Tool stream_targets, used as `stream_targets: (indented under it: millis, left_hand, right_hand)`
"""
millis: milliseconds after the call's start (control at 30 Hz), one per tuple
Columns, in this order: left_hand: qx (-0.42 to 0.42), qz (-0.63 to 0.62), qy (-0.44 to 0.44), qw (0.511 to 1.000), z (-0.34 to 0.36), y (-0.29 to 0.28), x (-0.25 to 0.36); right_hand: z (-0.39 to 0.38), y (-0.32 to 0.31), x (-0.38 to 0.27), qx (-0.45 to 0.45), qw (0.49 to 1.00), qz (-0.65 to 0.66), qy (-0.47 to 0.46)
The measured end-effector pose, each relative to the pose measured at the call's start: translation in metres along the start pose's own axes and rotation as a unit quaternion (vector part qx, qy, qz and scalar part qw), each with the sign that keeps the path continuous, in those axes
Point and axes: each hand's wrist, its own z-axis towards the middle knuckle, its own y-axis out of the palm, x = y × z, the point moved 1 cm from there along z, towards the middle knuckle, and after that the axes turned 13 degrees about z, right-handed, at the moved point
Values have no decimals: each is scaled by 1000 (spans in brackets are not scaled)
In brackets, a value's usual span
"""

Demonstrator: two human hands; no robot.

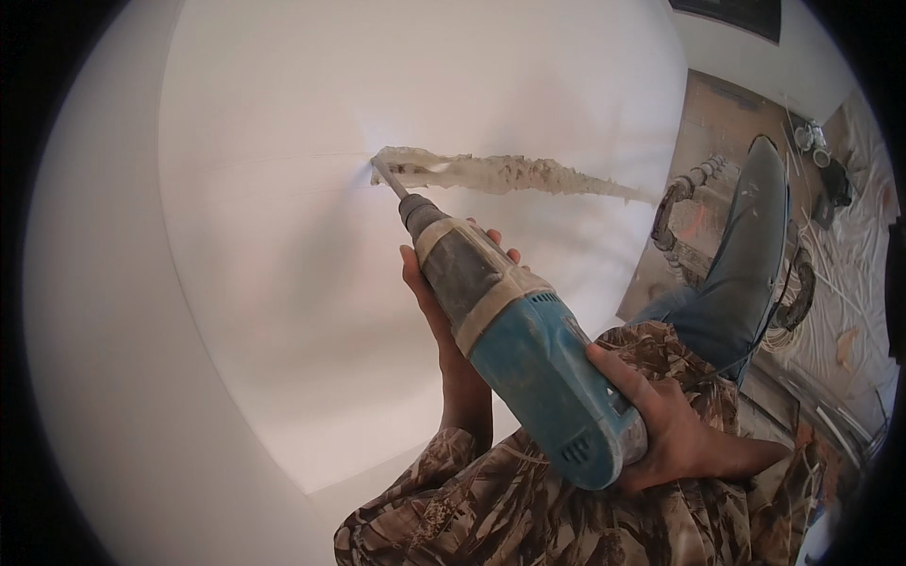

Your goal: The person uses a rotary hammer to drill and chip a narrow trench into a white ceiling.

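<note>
Plainly, a white wall (255, 123) takes up most of the frame, from the upper left across the middle. Camouflage clothing (566, 524) fills the bottom centre, and a leg in blue jeans (750, 245) reaches up the right side. Running from the centre toward the lower right is a big power drill (514, 354): its rear body is teal and scuffed, its front dark grey between two dusty tan bands, with vent slots near the back end. Just above it, a rough groove (510, 174) crosses the wall sideways, ragged along its upper edge and narrowing to a thin point at the right. The right hand (675, 429), lower right of centre, is closed around the drill's rear handle. The left hand (429, 297) grips the front from underneath, thumb on the near side and fingertips showing past the far side. Smallest is the slim grey bit (389, 177), its tip at the groove's left end.
</note>
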Motion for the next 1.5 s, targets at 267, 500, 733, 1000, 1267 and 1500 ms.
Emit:
stream_targets:
  millis: [267, 500, 733, 1000, 1267, 1500]
  left_hand:
    - [29, 61, -5, 998, 6, -1, -10]
    - [36, 28, -9, 999, -26, -7, -29]
    - [66, 44, 10, 997, -36, -4, -18]
    - [10, -5, -14, 1000, -26, -15, 2]
    - [-16, -1, -8, 1000, -10, -46, 10]
    - [41, -2, -3, 999, -15, -29, 2]
  right_hand:
    - [-3, 2, 19, 48, 999, -4, -14]
    - [-37, 8, 28, 34, 999, -7, -27]
    - [-32, 10, 22, 18, 998, -18, -53]
    - [-18, 23, 14, -38, 999, -12, 27]
    - [9, 41, 27, -23, 999, -27, 6]
    - [6, 39, 31, 15, 1000, -23, -1]
